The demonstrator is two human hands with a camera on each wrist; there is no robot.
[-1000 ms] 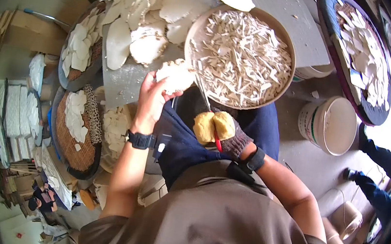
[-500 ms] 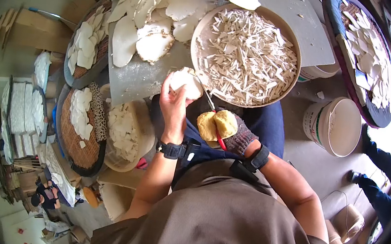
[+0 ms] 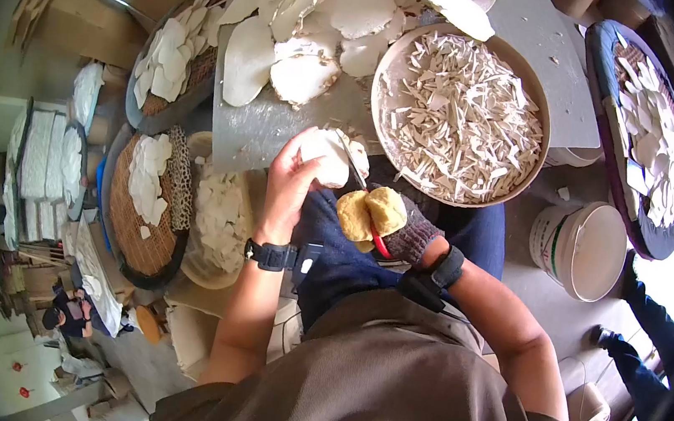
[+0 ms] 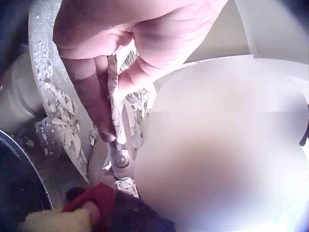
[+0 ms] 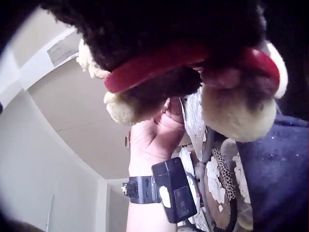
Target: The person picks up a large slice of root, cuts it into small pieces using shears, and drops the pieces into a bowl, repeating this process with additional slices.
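My left hand (image 3: 286, 183) pinches a flat, white, rough-edged slab (image 3: 323, 157) between thumb and fingers; the left wrist view shows the slab (image 4: 114, 96) edge-on. My right hand (image 3: 410, 235), in a dark knitted glove with a bare thumb or fingertip showing, grips red-handled scissors (image 4: 121, 159). Yellow sponge-like padding (image 3: 370, 215) bulges around the handles. In the head view the blades lie across the slab near its right side, with a ragged part beyond them. Glove and padding hide most of the red handles (image 5: 154, 67) in the head view.
A round tray (image 3: 383, 98) heaped with cut white strips stands just ahead, on the grey table (image 3: 236, 141). More white slabs (image 3: 304, 80) lie left of it. At right are a white bucket (image 3: 552, 241) and another round tray; baskets of flakes (image 3: 140, 237) stand at left.
The head view has swung, so the tray and table appear farther right. The left hand has turned the slab, and the scissor blades now overlap it farther in from its edge.
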